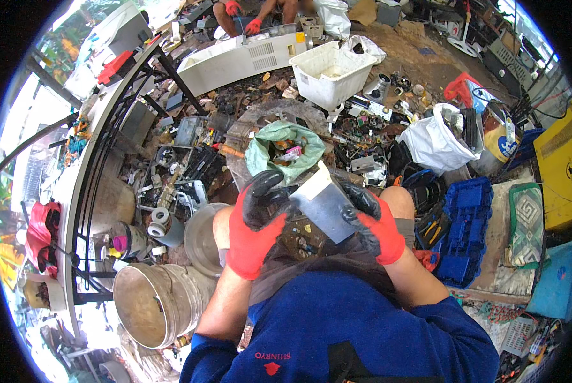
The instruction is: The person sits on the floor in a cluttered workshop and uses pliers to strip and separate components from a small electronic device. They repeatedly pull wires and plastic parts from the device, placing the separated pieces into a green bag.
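Over my lap I have a box-shaped grey metal casing (pixel 331 214) with a pale upper face, held tilted. My right hand (pixel 378 223), in a red glove with black-coated fingers, grips its right side, the thumb on the grey face. To the left of the casing is my left hand (pixel 258 223) in a matching glove, its fingers curved and apart from the thumb. The thumb reaches close to the casing's left edge; whether it touches cannot be made out. Just beyond the hands stands an open green sack (pixel 286 143) with mixed scraps inside.
A white plastic tub (pixel 331 80) and a long white appliance panel (pixel 241 60) lie ahead, where another person's red-gloved hands (pixel 253 27) work. Buckets (pixel 152 306) stand left near a black-framed table (pixel 97 172). A white sack (pixel 436 140) and blue toolbox (pixel 465 230) are right.
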The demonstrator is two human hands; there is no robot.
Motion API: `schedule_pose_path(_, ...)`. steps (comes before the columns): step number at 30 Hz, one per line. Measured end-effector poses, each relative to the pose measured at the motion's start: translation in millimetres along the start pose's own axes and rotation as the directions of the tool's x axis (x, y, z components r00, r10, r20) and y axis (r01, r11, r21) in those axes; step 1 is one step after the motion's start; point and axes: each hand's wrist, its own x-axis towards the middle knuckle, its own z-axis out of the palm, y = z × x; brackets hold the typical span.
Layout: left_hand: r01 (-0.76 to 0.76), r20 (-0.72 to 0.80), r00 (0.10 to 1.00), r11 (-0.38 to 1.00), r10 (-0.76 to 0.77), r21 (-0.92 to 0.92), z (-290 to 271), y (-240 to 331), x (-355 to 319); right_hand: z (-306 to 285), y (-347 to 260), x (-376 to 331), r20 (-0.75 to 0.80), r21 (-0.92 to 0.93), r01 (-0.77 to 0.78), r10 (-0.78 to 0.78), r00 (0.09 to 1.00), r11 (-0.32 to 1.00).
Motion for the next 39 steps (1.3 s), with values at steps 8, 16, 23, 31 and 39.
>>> schedule_pose_path(8,0.183,0.061,0.98,0.975,-0.192,0.126,0,-1,-4,4,7,-2,0.077,0.312,-0.223,0.21,0.975,0.924)
schedule_pose_path(16,0.004,0.07,0.997,0.898,-0.039,0.44,9,17,-7,9,10,1,0.105,-0.84,0.385,-0.583,0.806,0.381)
schedule_pose_path(23,-0.035,0.153,0.988,0.93,-0.023,0.367,8,3,-12,21,-43,31,0.525,-0.722,0.671,-0.496,0.691,0.171)
schedule_pose_path(31,0.187,0.276,0.927,0.951,-0.254,0.248,2,28,-4,23,-66,40,0.592,-0.683,0.654,-0.277,0.757,0.325)
schedule_pose_path(39,0.268,0.254,0.904,0.918,-0.345,0.292,0,36,4,26,-67,50,0.718,-0.648,0.74,-0.18,0.673,0.182)
